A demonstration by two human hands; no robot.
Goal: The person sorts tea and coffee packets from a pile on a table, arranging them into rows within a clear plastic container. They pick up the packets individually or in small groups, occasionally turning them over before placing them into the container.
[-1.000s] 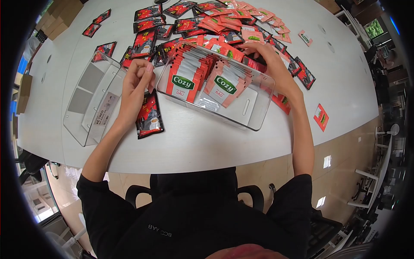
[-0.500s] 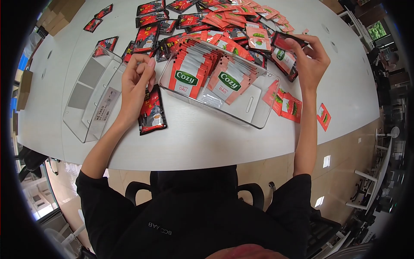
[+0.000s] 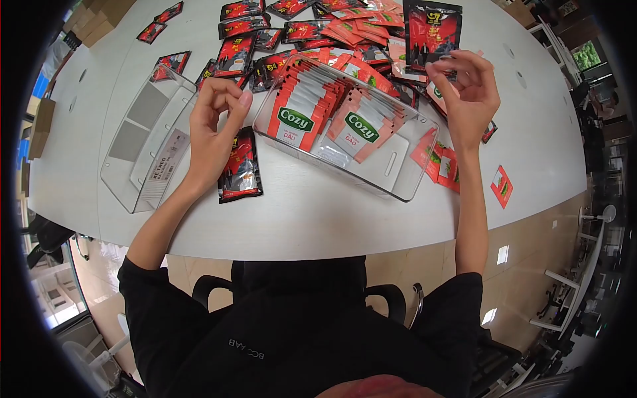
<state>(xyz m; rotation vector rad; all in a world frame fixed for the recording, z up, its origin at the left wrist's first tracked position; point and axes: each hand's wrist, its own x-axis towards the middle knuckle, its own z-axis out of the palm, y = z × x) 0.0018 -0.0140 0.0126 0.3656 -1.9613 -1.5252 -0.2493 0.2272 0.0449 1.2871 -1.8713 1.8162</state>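
My right hand [image 3: 470,96] pinches the lower edge of a red-and-black coffee sachet [image 3: 432,32], raised upright above the pile. Closed in a loose curl, my left hand [image 3: 215,129] shows nothing in its fingers. It hovers between a clear plastic bin [image 3: 129,166] lying at the left and a second clear bin [image 3: 361,174]. Inside the second bin stand two rows of Cozy tea sachets, one red [image 3: 293,123] and one peach [image 3: 360,129]. A coffee sachet [image 3: 240,169] lies flat on the table beside my left wrist.
Behind the bin, a heap of coffee sachets [image 3: 235,54] and pink tea sachets [image 3: 363,30] spreads over the white table [image 3: 298,225]. Several red sachets [image 3: 438,159] lie right of the bin, one [image 3: 501,186] farther off. Cardboard boxes [image 3: 93,23] stand at the far left.
My right hand has lifted the coffee sachet and turned it upright, its printed front now showing. My left hand stays nearly in place. The whole view has shifted slightly.
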